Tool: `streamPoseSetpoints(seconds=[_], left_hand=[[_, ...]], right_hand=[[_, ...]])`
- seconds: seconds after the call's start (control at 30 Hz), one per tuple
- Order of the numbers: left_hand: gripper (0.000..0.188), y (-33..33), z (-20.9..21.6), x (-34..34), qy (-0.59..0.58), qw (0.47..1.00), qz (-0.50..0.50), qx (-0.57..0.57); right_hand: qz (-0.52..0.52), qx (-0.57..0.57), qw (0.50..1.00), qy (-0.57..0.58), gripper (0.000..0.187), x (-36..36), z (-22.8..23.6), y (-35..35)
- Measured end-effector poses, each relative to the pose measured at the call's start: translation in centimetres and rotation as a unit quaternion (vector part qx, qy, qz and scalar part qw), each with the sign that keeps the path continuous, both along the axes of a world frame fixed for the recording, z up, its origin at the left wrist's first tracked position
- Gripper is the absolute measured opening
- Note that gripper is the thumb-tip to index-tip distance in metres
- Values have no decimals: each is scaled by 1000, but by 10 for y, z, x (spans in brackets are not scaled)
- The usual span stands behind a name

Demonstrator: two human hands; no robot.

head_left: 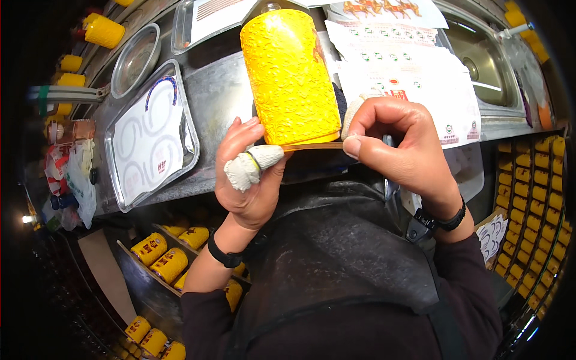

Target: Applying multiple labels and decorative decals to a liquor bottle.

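Observation:
A large yellow bottle-like vessel [291, 78] with a raised, wrinkled surface lies on the counter, its flat base towards me. Along that base edge runs a thin brown strip [315, 146]. My left hand [249, 174] supports the left side of the base; its thumb, in a white cloth finger cover [245, 171] with a yellow-green band, presses the strip's left end. The strip's right end is pinched between thumb and forefinger of my right hand [405, 141], whose other fingers curl beside the vessel. Another white cover shows partly behind the right hand.
On the left stand a metal tray [195, 144] with printed sheets and a round metal bowl [137, 60]. Printed paper sheets [414, 66] spread to the right, before a sink [483, 60]. Small yellow jars [169, 264] sit on shelves below left; a rack [528, 210] of more stands right.

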State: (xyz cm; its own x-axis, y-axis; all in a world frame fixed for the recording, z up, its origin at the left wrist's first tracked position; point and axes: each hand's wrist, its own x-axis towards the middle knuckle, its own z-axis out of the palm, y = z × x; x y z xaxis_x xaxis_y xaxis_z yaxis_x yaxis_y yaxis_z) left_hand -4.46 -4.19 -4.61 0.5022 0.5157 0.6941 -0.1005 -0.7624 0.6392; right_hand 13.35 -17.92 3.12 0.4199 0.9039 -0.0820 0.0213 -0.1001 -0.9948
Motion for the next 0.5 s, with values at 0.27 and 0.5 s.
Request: streamPoseSetpoints(seconds=[0.27,0.5], left_hand=[[42,4,1,-8,43,997,-5,70],[39,2,11,-5,52,995,-17,85]], right_hand=[[-8,17,999,-39,9,0,-3,0],[-22,-21,999,-26,8,5,-17,-2]])
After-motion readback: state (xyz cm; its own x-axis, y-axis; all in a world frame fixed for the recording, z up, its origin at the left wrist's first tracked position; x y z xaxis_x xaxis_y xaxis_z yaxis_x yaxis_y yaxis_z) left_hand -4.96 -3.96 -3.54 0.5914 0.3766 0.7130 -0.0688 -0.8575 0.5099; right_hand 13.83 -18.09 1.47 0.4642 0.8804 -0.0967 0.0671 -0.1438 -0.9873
